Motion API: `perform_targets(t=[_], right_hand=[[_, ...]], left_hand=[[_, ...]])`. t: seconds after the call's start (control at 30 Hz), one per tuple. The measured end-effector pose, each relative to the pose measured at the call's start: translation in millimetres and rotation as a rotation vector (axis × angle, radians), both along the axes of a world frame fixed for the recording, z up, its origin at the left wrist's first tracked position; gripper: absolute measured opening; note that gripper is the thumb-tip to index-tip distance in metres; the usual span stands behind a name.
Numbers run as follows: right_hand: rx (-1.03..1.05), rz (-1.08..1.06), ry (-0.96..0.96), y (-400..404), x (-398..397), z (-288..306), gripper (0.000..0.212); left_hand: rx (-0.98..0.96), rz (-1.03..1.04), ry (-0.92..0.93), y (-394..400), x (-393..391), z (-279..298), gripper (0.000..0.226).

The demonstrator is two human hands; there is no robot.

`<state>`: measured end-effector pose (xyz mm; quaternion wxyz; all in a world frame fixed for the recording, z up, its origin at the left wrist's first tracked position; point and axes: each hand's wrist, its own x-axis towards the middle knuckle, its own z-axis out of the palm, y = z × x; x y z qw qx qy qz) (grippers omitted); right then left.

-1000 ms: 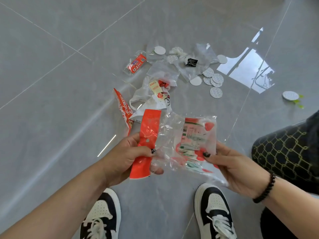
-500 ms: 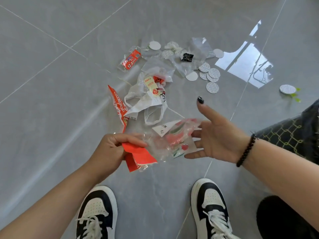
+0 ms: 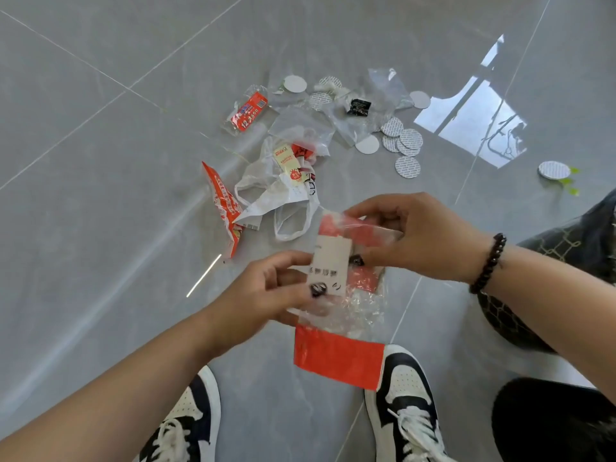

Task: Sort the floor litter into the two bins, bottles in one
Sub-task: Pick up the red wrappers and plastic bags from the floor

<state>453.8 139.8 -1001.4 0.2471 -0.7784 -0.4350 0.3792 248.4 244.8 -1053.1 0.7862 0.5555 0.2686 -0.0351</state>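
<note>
Floor litter (image 3: 320, 138), scattered on the grey tiled floor (image 3: 100, 195): a red-printed wrapper (image 3: 222, 208), a white plastic bag (image 3: 276, 201), a small red packet (image 3: 249, 111), and round foil seals (image 3: 401, 141). In front of it, above the black-and-white shoes (image 3: 405, 401), both hands hold a clear-and-red plastic wrapper (image 3: 346, 305) with a white label. Left hand (image 3: 266, 295): thumb and fingers pinching the label's lower edge. Right hand (image 3: 423, 238), with a beaded bracelet (image 3: 488, 263) at the wrist: fingers curled, gripping the wrapper's top.
</note>
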Motion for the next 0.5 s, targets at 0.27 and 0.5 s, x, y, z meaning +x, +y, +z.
perform_targets(t=[0.27, 0.5], right_hand=[[-0.101, -0.353, 0.677, -7.3, -27.5, -16.7, 0.031], [-0.063, -0.373, 0.978, -21.9, -22.0, -22.9, 0.023]], left_hand=[[-0.06, 0.379, 0.065, -11.6, 8.5, -0.3, 0.049], [-0.299, 0.397, 0.011, -15.5, 10.2, 1.8, 0.048]])
